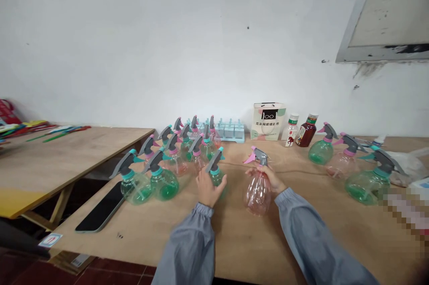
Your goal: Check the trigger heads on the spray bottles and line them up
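Note:
My right hand [272, 178] is closed around the neck of a clear pink spray bottle [257, 195] with a grey and pink trigger head. That bottle looks upright, and little or no liquid shows in it. In front of a green spray bottle [217, 173] with a grey and teal head, my left hand [209, 189] has its thumb and fingers apart. The hand partly covers this bottle; whether it touches it, I cannot tell. Just left stand several more spray bottles, among them a green one [164, 184] and a pink one [176, 162].
A phone [102, 207] lies at the table's left edge. Along the wall are a light-blue mould tray [233, 132], a paper bag [268, 124], a white bottle [291, 131] and a red drink bottle [306, 132]. Several spray bottles [367, 186] stand right. A second table [80, 151] is left.

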The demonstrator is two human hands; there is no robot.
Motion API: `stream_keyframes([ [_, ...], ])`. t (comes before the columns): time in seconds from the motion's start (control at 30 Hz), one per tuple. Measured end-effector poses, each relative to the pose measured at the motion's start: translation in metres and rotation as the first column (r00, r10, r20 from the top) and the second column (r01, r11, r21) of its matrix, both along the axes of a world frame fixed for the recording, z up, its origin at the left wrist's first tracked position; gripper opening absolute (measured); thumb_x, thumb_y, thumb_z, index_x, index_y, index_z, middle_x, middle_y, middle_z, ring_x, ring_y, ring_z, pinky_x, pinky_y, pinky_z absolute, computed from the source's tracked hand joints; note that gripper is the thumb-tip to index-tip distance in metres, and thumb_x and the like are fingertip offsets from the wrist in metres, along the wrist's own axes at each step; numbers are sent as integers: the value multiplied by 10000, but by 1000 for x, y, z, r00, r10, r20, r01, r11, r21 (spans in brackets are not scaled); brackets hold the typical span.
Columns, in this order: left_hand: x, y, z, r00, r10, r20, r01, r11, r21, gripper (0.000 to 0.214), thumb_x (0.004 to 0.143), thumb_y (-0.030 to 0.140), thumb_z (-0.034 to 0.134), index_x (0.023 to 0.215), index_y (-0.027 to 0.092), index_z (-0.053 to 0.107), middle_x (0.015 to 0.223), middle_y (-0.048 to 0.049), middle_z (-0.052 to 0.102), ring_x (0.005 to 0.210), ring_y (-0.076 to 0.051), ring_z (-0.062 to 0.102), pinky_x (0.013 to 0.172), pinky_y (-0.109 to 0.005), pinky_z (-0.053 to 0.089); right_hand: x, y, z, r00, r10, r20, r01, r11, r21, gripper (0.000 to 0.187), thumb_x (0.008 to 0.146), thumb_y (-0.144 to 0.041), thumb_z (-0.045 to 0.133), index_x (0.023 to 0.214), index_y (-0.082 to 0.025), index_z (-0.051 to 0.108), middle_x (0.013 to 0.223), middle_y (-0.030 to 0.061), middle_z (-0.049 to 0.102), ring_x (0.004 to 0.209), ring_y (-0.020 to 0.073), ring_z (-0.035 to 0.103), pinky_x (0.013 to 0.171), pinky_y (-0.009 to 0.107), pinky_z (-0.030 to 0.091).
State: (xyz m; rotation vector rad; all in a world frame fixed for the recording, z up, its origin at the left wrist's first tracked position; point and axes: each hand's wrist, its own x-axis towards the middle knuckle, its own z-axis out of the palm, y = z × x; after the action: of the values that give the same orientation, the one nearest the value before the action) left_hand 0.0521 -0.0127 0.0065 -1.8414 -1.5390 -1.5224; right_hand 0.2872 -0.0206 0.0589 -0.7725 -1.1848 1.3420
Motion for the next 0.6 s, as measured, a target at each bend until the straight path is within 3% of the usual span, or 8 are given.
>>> stream_keyframes([
  [0.23, 1, 6, -8, 999, -21, -24, 21, 1000, -11, 445, 833, 419, 595, 1180, 150, 517, 1005, -148, 673, 1005, -312, 661, 845, -433, 504, -5, 7, -6, 993, -115, -36, 115, 993, 9, 297, 591, -398, 714, 825, -226, 652, 780, 17, 702, 730, 180, 625, 652, 295, 481],
  [0.4, 0, 5, -5, 999, -42, -33, 41, 999, -17, 413, 841, 408, 601, 1158, 153, 532, 959, -132, 668, 973, -303, 668, 814, -408, 509, -2, 5, -13, 993, -113, -19, 112, 993, -44, 367, 557, -381, 749, 889, -243, 674, 832, 22, 719, 742, 190, 641, 658, 306, 502],
  [0.6, -2, 5, -4, 997, -70, -34, 70, 997, -19, 352, 847, 407, 597, 1101, 168, 551, 924, -117, 662, 930, -291, 665, 788, -398, 508, -1, 11, -21, 995, -100, 15, 101, 995, -17, 399, 583, -452, 763, 916, -249, 673, 788, 15, 701, 709, 204, 645, 654, 337, 517],
])
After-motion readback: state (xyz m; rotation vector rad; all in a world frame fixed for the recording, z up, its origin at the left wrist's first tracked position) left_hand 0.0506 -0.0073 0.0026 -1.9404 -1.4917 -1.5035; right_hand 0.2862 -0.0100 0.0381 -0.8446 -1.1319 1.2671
